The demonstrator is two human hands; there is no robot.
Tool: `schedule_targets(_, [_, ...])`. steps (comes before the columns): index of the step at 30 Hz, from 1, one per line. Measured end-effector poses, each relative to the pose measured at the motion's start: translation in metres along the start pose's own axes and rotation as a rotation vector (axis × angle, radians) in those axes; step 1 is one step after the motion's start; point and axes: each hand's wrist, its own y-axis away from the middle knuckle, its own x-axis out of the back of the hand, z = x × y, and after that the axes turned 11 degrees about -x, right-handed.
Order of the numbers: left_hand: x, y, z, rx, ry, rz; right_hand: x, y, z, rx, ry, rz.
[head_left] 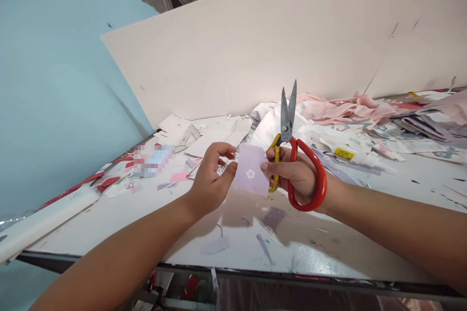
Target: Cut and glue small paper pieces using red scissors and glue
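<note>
My right hand (297,175) holds scissors (287,124) upright, their blades slightly apart. One handle loop is red and the other looks yellow. Between the thumb and fingers of that same hand is a small lavender fabric piece (251,182) with a white flower on it. At the piece's left edge is my left hand (215,172), its thumb and forefinger curved and apart. Whether its fingertips touch the edge I cannot tell. Both hands are above the white table (146,223), where lavender scraps (273,218) lie below them.
A pale upright board (237,58) stands behind the table. Pink cloth (346,109) and patterned scraps are heaped at the back right, near a white object with a yellow label (345,154). At left lie red scraps (108,183) and a white roll (51,218).
</note>
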Motion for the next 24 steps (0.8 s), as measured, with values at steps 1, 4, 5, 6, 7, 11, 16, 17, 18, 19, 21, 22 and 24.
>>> schedule_targets(1, [0.0,-0.001,0.001,0.072,0.09,-0.02,0.002,0.0,0.0,0.031,0.055,0.024])
schedule_targets(4, [-0.001,-0.002,0.001,0.308,0.332,-0.129,0.005,0.001,-0.001,0.116,0.311,0.093])
schedule_targets(5, [-0.002,-0.003,0.0,0.371,0.385,-0.153,0.005,0.002,-0.002,0.145,0.416,0.104])
schedule_targets(6, [-0.003,-0.003,-0.001,0.426,0.431,-0.162,0.005,0.003,-0.002,0.169,0.514,0.107])
schedule_targets(7, [-0.005,-0.004,-0.002,0.47,0.476,-0.161,0.004,0.005,-0.003,0.185,0.591,0.101])
schedule_targets(11, [-0.007,-0.006,-0.002,0.496,0.559,-0.063,0.0,0.009,0.0,0.153,0.61,0.017])
schedule_targets(16, [-0.006,-0.008,0.001,0.426,0.552,0.121,-0.002,0.012,0.004,0.137,0.508,0.083])
schedule_targets(17, [-0.006,-0.008,0.001,0.416,0.551,0.145,-0.002,0.013,0.004,0.13,0.512,0.094])
schedule_targets(18, [-0.005,-0.008,0.0,0.409,0.548,0.167,-0.003,0.014,0.004,0.121,0.529,0.095])
schedule_targets(19, [-0.005,-0.008,0.0,0.401,0.542,0.189,-0.003,0.015,0.004,0.114,0.56,0.087])
schedule_targets(21, [-0.005,-0.009,0.0,0.395,0.539,0.227,-0.005,0.018,0.004,0.115,0.635,0.055])
schedule_targets(22, [-0.004,-0.009,0.0,0.394,0.542,0.243,-0.005,0.02,0.004,0.118,0.668,0.043])
schedule_targets(24, [-0.003,-0.01,0.001,0.396,0.549,0.273,-0.005,0.022,0.003,0.107,0.715,0.061])
